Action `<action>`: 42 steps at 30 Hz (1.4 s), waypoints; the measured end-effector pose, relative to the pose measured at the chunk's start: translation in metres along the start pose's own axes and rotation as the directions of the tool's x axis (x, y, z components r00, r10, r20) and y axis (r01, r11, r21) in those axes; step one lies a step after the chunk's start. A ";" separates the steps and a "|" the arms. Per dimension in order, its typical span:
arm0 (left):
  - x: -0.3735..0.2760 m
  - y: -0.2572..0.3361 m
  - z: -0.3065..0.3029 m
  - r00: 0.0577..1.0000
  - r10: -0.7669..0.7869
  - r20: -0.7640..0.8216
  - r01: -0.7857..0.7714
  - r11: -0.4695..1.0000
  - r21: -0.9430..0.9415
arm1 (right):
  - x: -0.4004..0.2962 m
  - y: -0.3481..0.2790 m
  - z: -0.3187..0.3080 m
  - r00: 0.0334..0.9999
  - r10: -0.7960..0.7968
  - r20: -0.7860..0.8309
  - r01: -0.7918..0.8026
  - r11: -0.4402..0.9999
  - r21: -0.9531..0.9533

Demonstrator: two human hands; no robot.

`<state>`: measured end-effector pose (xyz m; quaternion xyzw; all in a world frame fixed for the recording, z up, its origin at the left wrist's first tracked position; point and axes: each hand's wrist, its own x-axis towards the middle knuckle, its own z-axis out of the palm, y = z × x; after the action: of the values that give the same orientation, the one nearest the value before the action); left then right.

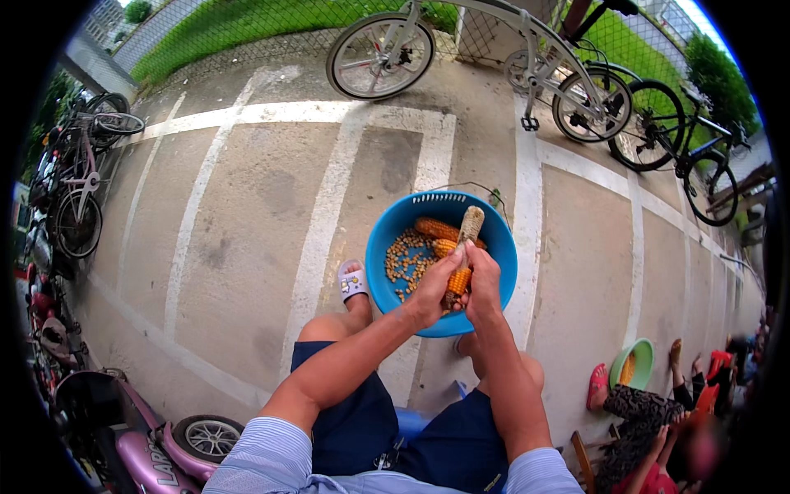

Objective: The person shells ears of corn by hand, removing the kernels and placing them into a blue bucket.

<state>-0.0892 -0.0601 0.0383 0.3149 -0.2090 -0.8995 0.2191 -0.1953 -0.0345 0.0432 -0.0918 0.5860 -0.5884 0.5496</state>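
My left hand (435, 283) and my right hand (485, 275) both grip a partly shelled ear of corn (458, 281) above a blue plastic basin (379, 281). Orange kernels cover its lower part between my hands. A pale bare stretch of cob (472, 223) sticks out past my fingertips; whether it is the same piece or a second cob, I cannot tell. Inside the basin, unshelled ears of corn (437, 228) lie towards the far side. Loose kernels (408, 256) are spread over the left of its floor. My hands hide part of the basin's contents.
A white folding bicycle (537, 37) and a black bicycle (673, 148) stand by the wire fence. At lower left is a pink scooter (145, 454); more bikes line the left. On the right, a seated person (648, 407) is beside a green basin (643, 364) holding corn.
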 end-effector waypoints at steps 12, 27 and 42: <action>-0.004 0.004 0.006 0.982 0.019 0.190 -0.011 0.999 -0.045 | -0.001 -0.021 -0.014 0.995 -0.093 0.037 0.088 0.989 0.117; -0.006 0.001 0.016 0.982 0.086 0.169 -0.109 0.985 0.132 | 0.006 -0.022 -0.019 0.980 -0.146 0.139 0.125 0.981 0.148; -0.003 -0.009 0.016 0.990 0.130 0.047 -0.135 0.983 0.128 | -0.002 -0.017 -0.012 0.989 -0.149 0.022 0.150 0.987 -0.056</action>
<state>-0.1000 -0.0473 0.0461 0.2968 -0.2922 -0.8732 0.2533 -0.2123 -0.0311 0.0540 -0.1564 0.5894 -0.6099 0.5061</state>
